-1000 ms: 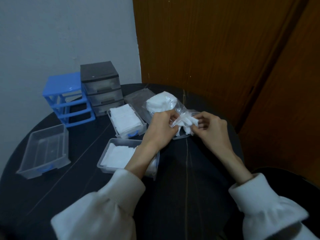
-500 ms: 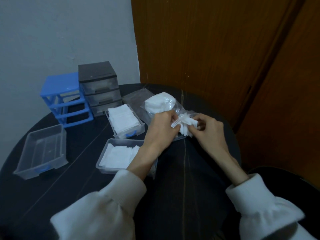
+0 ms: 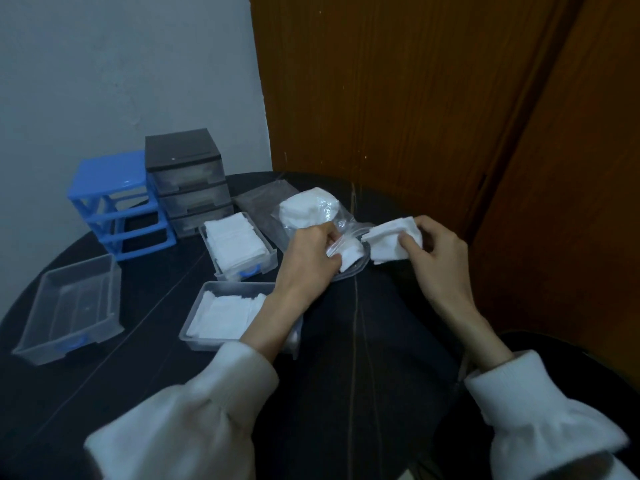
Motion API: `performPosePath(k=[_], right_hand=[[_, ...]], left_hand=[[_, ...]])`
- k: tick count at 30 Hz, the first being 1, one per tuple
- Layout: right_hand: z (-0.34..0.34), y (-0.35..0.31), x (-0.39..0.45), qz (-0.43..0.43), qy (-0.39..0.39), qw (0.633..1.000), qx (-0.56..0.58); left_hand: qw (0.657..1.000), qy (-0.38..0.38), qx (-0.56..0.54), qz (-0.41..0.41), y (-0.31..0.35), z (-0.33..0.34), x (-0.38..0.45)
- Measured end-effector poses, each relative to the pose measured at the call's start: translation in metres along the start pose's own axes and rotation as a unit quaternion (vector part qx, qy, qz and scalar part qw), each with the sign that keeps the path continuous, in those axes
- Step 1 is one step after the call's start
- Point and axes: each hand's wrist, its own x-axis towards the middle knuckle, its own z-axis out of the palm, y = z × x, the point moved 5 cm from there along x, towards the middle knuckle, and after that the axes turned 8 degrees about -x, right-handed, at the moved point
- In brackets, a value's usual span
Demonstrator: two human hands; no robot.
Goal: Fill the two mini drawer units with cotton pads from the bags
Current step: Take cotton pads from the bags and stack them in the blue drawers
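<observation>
empty drawer (image 3: 74, 308) left (hands apart)

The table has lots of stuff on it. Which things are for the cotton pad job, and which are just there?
For the job:
blue unit
grey unit
full drawer
half-filled drawer
empty drawer
bag
pads held by the right hand
left hand holding the bag's mouth

Just there:
table
flat empty bag
wooden door
wall

drawer units: 2, blue frame (image 3: 119, 202) and grey unit (image 3: 188, 180), far left of the left hand (image 3: 308, 258) | loose clear drawers: 3, left of that hand | bags: 2, possibly | pad bunch (image 3: 393, 244): 1, in right hand (image 3: 436, 261)
</observation>
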Motion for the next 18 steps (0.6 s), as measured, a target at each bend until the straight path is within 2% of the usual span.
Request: performPosePath(k=[6, 10, 18], right_hand=[[-0.012, -0.009, 0.000, -0.002, 0.001, 0.998, 0.060], [-0.009, -0.024, -0.004, -0.019, -0.028, 0.992, 0.122], [0.037, -0.064, -0.013, -0.048, -0.134, 0.975, 0.171]], left_hand=[[1.000, -0.021, -0.003, 0.003, 0.000, -0.001, 0.000], [0.999, -0.041, -0.010, 0.010, 0.001, -0.022, -0.007], [0.990, 0.076, -0.114, -0.030, -0.032, -0.100, -0.056]])
